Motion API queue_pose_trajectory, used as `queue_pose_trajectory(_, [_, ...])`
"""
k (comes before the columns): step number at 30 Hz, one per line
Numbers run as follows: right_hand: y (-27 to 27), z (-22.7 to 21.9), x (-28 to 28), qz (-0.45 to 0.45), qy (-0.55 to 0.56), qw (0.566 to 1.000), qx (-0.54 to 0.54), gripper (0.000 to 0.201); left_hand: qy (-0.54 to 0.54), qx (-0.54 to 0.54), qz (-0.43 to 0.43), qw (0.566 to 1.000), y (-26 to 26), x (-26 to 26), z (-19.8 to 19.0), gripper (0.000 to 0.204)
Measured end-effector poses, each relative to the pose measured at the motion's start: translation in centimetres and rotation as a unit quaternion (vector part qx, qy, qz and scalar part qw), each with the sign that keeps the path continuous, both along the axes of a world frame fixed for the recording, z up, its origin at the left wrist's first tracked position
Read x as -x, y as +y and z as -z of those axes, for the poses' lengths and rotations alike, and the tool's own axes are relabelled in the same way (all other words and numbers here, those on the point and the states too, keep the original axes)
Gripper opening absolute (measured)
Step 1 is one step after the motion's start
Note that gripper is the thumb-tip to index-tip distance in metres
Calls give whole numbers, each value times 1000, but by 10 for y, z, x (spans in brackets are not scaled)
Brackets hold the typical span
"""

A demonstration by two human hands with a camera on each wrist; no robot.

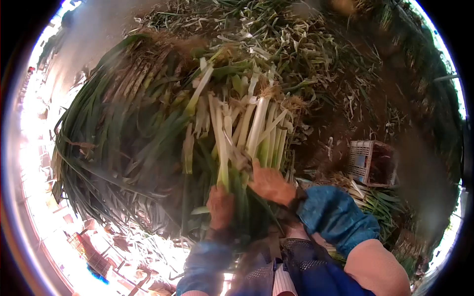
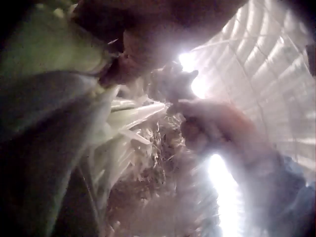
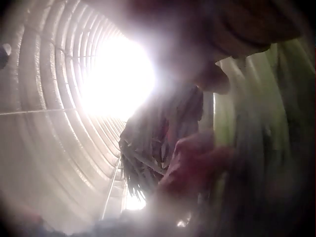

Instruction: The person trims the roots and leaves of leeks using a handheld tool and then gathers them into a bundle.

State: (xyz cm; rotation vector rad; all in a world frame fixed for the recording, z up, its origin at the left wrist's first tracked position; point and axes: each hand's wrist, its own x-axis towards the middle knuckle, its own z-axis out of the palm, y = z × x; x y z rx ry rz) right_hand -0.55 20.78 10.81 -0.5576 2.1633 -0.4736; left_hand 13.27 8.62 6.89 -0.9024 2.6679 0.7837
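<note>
Pale leeks [image 1: 257,126] with their roots pointing away lie side by side in front of the person. The left hand [image 1: 220,207] has its fingers curled round the green part of a leek [image 1: 222,170] at the near left of the row. Just right of it, the right hand [image 1: 272,184] lies low over the stalks, its fingertips at a withered, brownish leaf [image 1: 240,160] that it appears to pinch. In the left wrist view the right hand [image 2: 215,126] is blurred, while the right wrist view shows the left hand [image 3: 195,160] beside green stalks [image 3: 224,113].
A large heap of long-leaved leeks [image 1: 118,113] fills the left. Peeled leaves [image 1: 316,59] litter the ground at the back. At the right stands a plastic crate [image 1: 360,160], with more leeks [image 1: 382,204] nearer the person. Another crate [image 1: 89,251] is at the lower left.
</note>
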Motion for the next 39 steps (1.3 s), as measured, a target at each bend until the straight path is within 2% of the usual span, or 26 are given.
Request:
queue_pose_trajectory(3, [12, 26, -7, -1, -3, 1000, -6, 53, 19, 55, 35, 998, -7, 2, 21, 44])
queue_pose_trajectory(6, [-1, 56, 11, 23, 68, 995, 69, 53, 64, 116, 39, 990, -9, 4, 28, 34])
queue_pose_trajectory(7, [-8, 44, 24, 7, 32, 998, 54, 52, 70, 119, 47, 989, -11, 7, 29, 37])
queue_pose_trajectory(9, [-11, 42, 20, 2, 56, 997, 46, 52, 84, 122, 62, 987, -18, 12, 31, 41])
queue_pose_trajectory(12, [-9, 50, 16, 16, 48, 998, 38, 53, 79, 77, 56, 992, -28, 22, 44, 45])
queue_pose_trajectory(15, [-6, 50, 18, 49, 35, 997, 41, 54, 79, -151, -57, 984, -37, 35, 67, 39])
queue_pose_trajectory(16, [0, 44, 19, 61, 33, 997, 42, 55, 54, -160, -46, 985, -44, 40, 71, 40])
queue_pose_trajectory(18, [25, 44, 6, 81, 68, 992, 72, 57, 0, -178, -23, 984, -49, 48, 77, 43])
queue_pose_trajectory(19, [38, 53, -3, 105, 85, 987, 82, 58, 19, -167, -38, 985, -43, 53, 72, 43])
queue_pose_trajectory(20, [53, 61, -15, 128, 104, 982, 90, 59, 42, -128, 20, 991, -35, 56, 66, 42])
queue_pose_trajectory(22, [118, 48, -54, 195, 74, 978, 17, 62, 91, -53, 136, 985, -18, 53, 56, 41])
queue_pose_trajectory(23, [148, 49, -70, 233, 48, 971, -19, 61, 168, -127, 127, 969, -14, 47, 64, 39])
queue_pose_trajectory(24, [183, 73, -95, 264, 9, 963, -45, 58, 238, -208, 117, 941, -15, 41, 75, 38])
queue_pose_trajectory(26, [243, 73, -137, 380, -7, 924, -36, 54, 177, -213, 6, 961, -12, 36, 89, 32])
queue_pose_trajectory(27, [263, 58, -155, 424, -18, 903, -63, 53, 160, -194, -4, 968, -13, 34, 94, 32])
queue_pose_trajectory(29, [290, 22, -182, 505, -43, 856, -102, 53, 143, -147, 15, 979, -19, 34, 99, 31])
queue_pose_trajectory(30, [308, 24, -198, 532, -79, 837, -97, 52, 134, -125, 25, 983, -20, 33, 101, 31])
queue_pose_trajectory(32, [347, 47, -240, 577, -151, 799, -78, 52, 122, -78, 39, 989, -21, 33, 104, 30])
queue_pose_trajectory(35, [385, 109, -332, 693, -144, 706, -29, 43, 101, -7, 65, 993, -20, 32, 113, 29])
queue_pose_trajectory(37, [398, 100, -363, 723, -211, 657, -22, 35, 88, 46, 94, 991, -15, 34, 114, 28])
queue_pose_trajectory(38, [397, 97, -384, 763, -137, 630, 48, 31, 79, 76, 108, 988, -16, 36, 113, 28])
queue_pose_trajectory(39, [401, 63, -378, 801, -161, 572, 78, 29, 74, 105, 125, 984, -16, 39, 111, 28])
